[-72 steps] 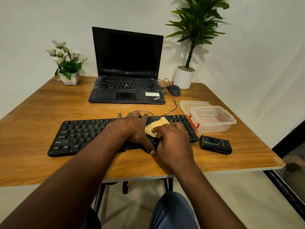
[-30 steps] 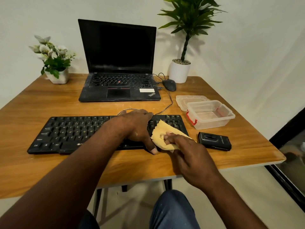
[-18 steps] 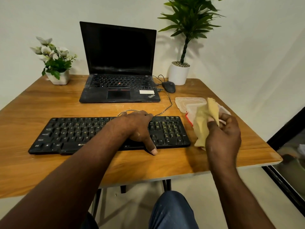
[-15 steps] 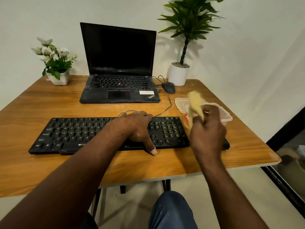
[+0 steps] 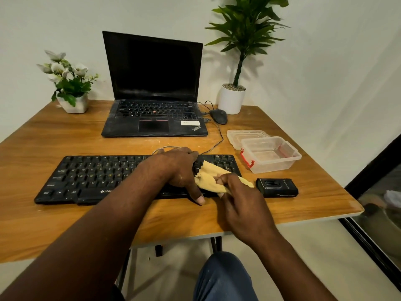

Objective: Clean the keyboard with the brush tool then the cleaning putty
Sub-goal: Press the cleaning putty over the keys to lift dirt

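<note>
Right hand (image 5: pixel 240 203) has returned the pinched yellow putty sheet (image 5: pixel 211 178) onto the black keyboard (image 5: pixel 91 177); left hand (image 5: pixel 178 168) rests flat, holding nothing.

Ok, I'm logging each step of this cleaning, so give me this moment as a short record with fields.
stage: putty on the keyboard, right end
left hand: rests flat on the keyboard
right hand: pinches the putty
box: open, right of the keyboard
lid: just behind the box
black case: on the table, beside the right hand
</note>
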Tool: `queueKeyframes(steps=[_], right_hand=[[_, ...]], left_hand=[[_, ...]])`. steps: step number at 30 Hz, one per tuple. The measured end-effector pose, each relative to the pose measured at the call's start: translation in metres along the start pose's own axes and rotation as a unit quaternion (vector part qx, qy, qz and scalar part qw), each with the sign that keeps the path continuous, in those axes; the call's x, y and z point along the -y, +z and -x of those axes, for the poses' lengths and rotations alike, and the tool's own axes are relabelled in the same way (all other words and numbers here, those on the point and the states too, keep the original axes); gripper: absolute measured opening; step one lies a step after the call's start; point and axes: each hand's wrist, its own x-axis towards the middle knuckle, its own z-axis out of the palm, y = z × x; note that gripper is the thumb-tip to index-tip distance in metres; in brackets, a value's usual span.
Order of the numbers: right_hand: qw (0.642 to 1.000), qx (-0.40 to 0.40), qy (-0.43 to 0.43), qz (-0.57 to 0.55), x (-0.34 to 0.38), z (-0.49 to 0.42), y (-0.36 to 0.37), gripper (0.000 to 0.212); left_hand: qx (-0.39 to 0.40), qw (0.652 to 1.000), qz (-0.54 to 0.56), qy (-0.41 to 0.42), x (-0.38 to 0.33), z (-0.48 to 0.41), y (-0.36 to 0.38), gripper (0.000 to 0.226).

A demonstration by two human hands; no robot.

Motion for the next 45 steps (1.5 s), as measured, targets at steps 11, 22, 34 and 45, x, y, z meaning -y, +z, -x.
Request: queueKeyframes(steps=[11,22,34,45], right_hand=[[0.938,-0.240,0.219,-0.120,-0.014,-0.033,-0.026,0.024],[0.999,-0.020,0.039,0.020,0.010,-0.018,0.003,0.031],[0.993,-0.059,0.103,0.021,0.014,-0.038,0.004,0.030],[0.977,-0.131,0.165,-0.047,-0.009,-0.042,-0.009,0.026]], left_hand=[[0.000,1.000,0.012,-0.007,-0.001,0.004,-0.001,0.146],[0.003,1.000,0.006,0.000,-0.003,0.002,-0.003,0.140],[-0.002,1.000,0.018,-0.003,-0.004,0.005,-0.003,0.138],[0.000,1.000,0.013,-0.004,-0.002,0.006,-0.002,0.140]])
